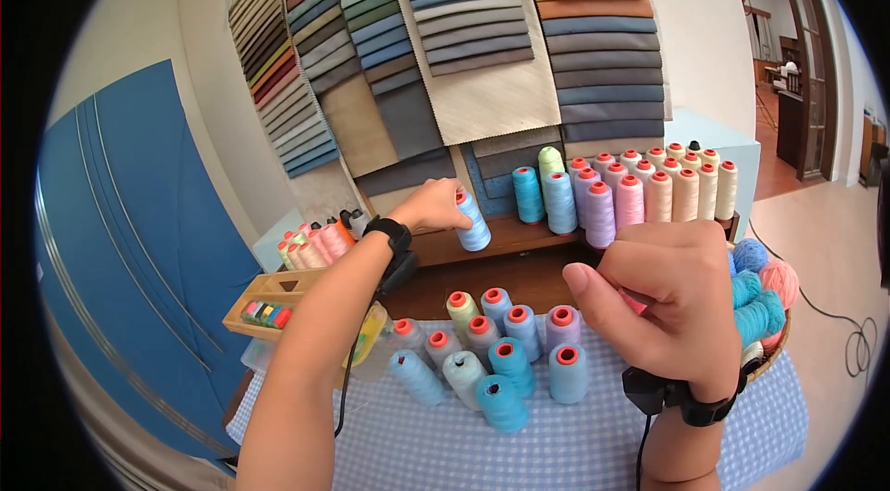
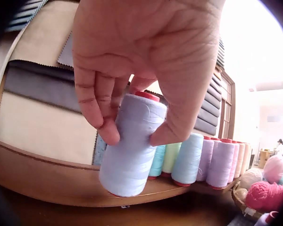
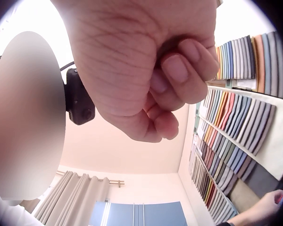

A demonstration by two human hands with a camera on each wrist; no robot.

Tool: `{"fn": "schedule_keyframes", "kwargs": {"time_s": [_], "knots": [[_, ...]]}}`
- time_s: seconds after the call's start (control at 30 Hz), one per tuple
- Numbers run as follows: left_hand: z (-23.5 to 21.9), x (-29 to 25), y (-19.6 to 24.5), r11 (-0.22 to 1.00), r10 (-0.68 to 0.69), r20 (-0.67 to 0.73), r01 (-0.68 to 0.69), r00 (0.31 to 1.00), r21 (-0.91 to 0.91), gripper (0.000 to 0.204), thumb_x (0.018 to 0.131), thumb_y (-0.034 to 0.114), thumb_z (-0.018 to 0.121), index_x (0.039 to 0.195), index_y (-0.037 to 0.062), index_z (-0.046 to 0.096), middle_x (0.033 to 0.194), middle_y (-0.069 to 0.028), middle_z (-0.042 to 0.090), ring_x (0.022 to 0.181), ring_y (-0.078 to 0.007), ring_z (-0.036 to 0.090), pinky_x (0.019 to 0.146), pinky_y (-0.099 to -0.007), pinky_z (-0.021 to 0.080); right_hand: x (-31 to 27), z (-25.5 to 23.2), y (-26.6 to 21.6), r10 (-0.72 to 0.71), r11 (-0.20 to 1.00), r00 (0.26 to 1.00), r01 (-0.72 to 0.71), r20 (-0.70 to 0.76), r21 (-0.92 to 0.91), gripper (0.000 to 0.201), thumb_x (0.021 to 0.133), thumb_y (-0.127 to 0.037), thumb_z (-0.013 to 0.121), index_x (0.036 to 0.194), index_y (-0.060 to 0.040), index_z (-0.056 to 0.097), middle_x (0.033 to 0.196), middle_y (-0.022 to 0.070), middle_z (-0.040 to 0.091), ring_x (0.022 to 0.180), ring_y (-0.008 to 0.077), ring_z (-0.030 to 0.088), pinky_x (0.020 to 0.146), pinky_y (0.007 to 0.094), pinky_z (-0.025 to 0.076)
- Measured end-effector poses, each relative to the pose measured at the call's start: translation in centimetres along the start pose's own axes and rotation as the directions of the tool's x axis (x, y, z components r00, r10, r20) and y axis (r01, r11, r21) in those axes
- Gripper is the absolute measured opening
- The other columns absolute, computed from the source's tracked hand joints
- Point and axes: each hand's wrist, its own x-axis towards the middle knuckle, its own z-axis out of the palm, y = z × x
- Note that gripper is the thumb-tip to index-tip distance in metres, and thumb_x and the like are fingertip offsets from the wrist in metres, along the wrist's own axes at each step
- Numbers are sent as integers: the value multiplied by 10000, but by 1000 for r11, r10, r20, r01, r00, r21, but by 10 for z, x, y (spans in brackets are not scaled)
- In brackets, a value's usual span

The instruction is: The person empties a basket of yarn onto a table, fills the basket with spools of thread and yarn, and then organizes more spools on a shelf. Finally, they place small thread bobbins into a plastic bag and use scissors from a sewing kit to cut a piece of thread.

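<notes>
My left hand grips a light blue thread cone near its top, fingers on one side and thumb on the other. In the left wrist view the same cone tilts slightly, its red core end up, in front of the wooden shelf. To its right on the shelf stand turquoise, light green and light blue cones, then lilac, pink and cream ones. My right hand is raised above the table, fingers curled toward the palm; the right wrist view shows nothing in that hand.
Several blue, grey, green and lilac cones stand on the checked tablecloth. A basket of yarn balls is at the right. Pink cones and a wooden box are at the left. Fabric swatches hang behind.
</notes>
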Motion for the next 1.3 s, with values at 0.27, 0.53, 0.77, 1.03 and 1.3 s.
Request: {"fn": "schedule_keyframes", "kwargs": {"time_s": [0.27, 0.53, 0.77, 1.03, 1.3], "knots": [[30, 42, 12, 989, -105, 60, 111, 993, -99, 324, 675, 227, 785, 829, -35, 673, 705, -137, 712, 656, -196, 743, 597, -315, 580, -1, -6, 5, 2, 1000, 998, -2, -63, -2, 373, 793, -70, 756, 532, -37, 491, 474, 43, 355, 400, 190, 343, 416, 339, 209], [52, 64, 17, 913, -268, 26, 263, 963, -312, 291, 719, 223, 800, 762, -32, 668, 706, -153, 720, 615, -182, 730, 515, -286, 556, 0, -11, 8, 20, 1000, 995, -18, -94, 24, 372, 782, -66, 760, 530, -38, 488, 476, 47, 354, 398, 196, 346, 413, 337, 216], [66, 86, 7, 943, -257, -62, 236, 964, -235, 244, 722, 174, 796, 762, -37, 679, 720, -162, 732, 616, -199, 735, 565, -328, 593, 0, -11, 14, 20, 998, 993, -12, -116, 64, 349, 768, -56, 764, 531, -35, 509, 474, 44, 371, 398, 193, 355, 414, 332, 226], [73, 95, -2, 950, -268, -120, 242, 956, -196, 182, 718, 107, 776, 735, -47, 681, 701, -175, 729, 635, -208, 746, 584, -323, 600, 0, -9, 16, 40, 997, 989, -31, -141, 66, 325, 747, -43, 776, 535, -31, 529, 471, 40, 384, 397, 183, 359, 412, 325, 224], [72, 99, 2, 931, -284, -79, 256, 955, -259, 214, 735, 91, 798, 767, -83, 679, 724, -182, 726, 627, -202, 739, 544, -310, 592, 0, -7, 16, 56, 996, 989, -46, -134, 76, 295, 735, -35, 781, 543, -36, 558, 469, 34, 397, 391, 172, 363, 411, 319, 224]]}}
